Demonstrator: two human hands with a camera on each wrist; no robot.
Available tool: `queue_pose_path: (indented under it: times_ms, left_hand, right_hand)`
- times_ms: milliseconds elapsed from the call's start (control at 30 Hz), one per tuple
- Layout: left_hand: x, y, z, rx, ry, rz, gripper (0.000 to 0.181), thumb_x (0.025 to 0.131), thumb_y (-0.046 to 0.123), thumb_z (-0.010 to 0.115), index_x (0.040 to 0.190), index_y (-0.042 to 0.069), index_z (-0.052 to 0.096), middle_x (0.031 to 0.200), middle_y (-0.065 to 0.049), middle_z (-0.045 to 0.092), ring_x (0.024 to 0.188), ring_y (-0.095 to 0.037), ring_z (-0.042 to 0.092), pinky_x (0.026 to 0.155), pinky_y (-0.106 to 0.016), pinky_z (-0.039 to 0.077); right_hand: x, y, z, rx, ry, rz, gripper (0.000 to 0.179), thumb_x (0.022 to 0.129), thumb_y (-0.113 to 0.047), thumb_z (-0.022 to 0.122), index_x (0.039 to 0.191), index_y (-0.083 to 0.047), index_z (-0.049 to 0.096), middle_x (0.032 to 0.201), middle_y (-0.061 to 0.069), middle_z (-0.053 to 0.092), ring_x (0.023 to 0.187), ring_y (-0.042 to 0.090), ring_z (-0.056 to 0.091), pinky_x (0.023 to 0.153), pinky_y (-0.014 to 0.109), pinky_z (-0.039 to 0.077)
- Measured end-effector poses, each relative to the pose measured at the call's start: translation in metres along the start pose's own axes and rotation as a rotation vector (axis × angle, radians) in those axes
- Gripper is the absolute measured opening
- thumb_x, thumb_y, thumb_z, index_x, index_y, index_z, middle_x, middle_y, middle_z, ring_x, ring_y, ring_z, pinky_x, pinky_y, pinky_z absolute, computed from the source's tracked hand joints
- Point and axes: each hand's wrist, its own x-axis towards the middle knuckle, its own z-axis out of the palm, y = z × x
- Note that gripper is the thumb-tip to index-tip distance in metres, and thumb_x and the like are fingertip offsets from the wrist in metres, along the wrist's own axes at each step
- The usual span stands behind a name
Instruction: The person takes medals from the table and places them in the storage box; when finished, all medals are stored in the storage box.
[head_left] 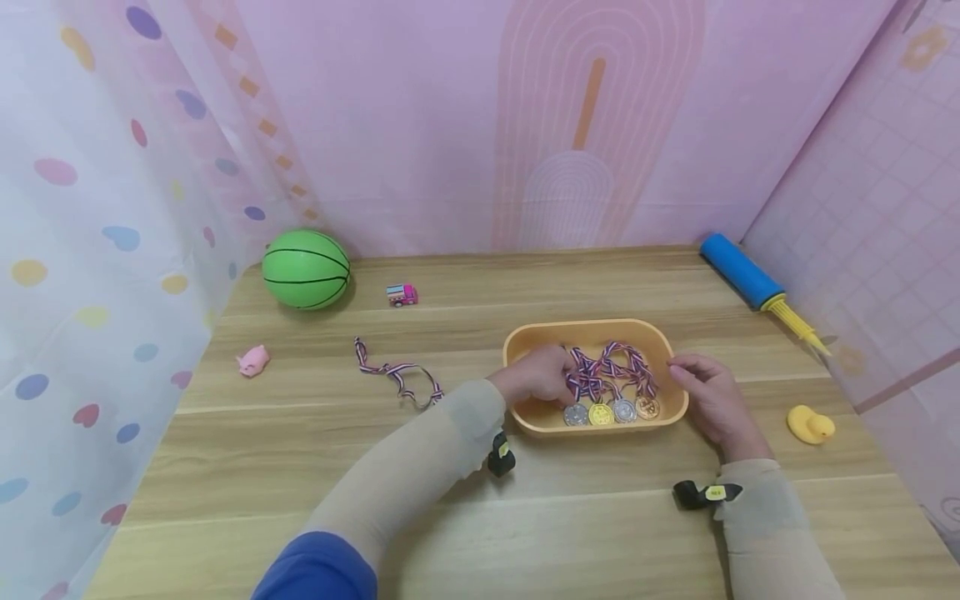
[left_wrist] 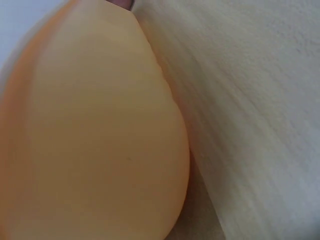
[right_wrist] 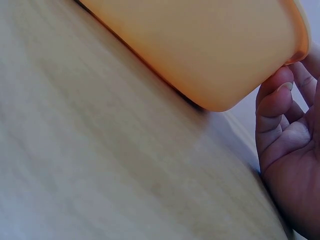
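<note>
An oval orange plastic basin [head_left: 592,431] sits right of centre on the table. Inside it, several medals lie in a row near the front wall: a silver medal [head_left: 576,414] at the left, a gold medal [head_left: 601,414], another silver one [head_left: 625,411] and a bronze medal [head_left: 647,407]. Their striped ribbons [head_left: 630,358] are bunched behind them. My left hand [head_left: 546,375] reaches over the left rim, its curled fingers pinching at the ribbon of the leftmost silver medal; the fingertips are partly hidden. With thumb and fingers, my right hand [head_left: 712,400] holds the basin's right rim [right_wrist: 299,52].
A striped ribbon [head_left: 397,369] lies left of the basin. Around it are a pink pig toy [head_left: 253,361], a green ball [head_left: 306,270] and a small toy truck [head_left: 402,295]. On the right are a blue hand pump [head_left: 744,271] and a yellow rubber duck [head_left: 810,424].
</note>
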Motion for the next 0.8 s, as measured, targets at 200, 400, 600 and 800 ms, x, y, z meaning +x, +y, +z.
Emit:
queue_pose_path:
  times_ms: [200, 400, 600, 800]
  left_hand:
    - [-0.005, 0.004, -0.006, 0.039, 0.034, 0.009, 0.020, 0.068, 0.006, 0.084, 0.076, 0.008, 0.065, 0.072, -0.001, 0.060, 0.061, -0.012, 0.056, 0.053, -0.022, 0.048]
    - [-0.016, 0.009, -0.023, 0.099, 0.108, 0.054, 0.016, 0.071, 0.007, 0.080, 0.073, 0.011, 0.064, 0.074, 0.001, 0.062, 0.064, -0.013, 0.057, 0.052, -0.022, 0.048]
    - [-0.035, 0.003, -0.053, 0.012, 0.221, 0.148, 0.015, 0.077, 0.011, 0.079, 0.080, 0.012, 0.065, 0.080, 0.000, 0.064, 0.074, -0.014, 0.060, 0.063, -0.023, 0.051]
    - [-0.075, -0.017, -0.085, -0.116, 0.335, 0.198, 0.012, 0.081, 0.012, 0.076, 0.084, 0.010, 0.065, 0.080, -0.002, 0.064, 0.072, -0.016, 0.061, 0.063, -0.027, 0.053]
  right_hand:
    - [-0.001, 0.001, 0.001, -0.006, 0.007, -0.009, 0.019, 0.093, 0.002, 0.059, 0.095, -0.011, 0.073, 0.102, -0.002, 0.065, 0.098, 0.012, 0.057, 0.083, 0.022, 0.051]
    - [0.000, 0.002, 0.000, -0.004, 0.008, -0.015, 0.020, 0.093, 0.003, 0.058, 0.095, -0.011, 0.073, 0.102, -0.001, 0.066, 0.097, 0.012, 0.058, 0.083, 0.022, 0.051]
    - [0.000, 0.001, 0.000, -0.018, 0.022, -0.003, 0.021, 0.093, 0.002, 0.058, 0.094, -0.013, 0.073, 0.100, -0.002, 0.066, 0.096, 0.011, 0.058, 0.082, 0.021, 0.051]
    - [0.000, -0.001, 0.001, -0.008, 0.012, 0.003, 0.021, 0.093, 0.003, 0.058, 0.095, -0.011, 0.073, 0.101, -0.001, 0.066, 0.096, 0.012, 0.058, 0.081, 0.021, 0.052]
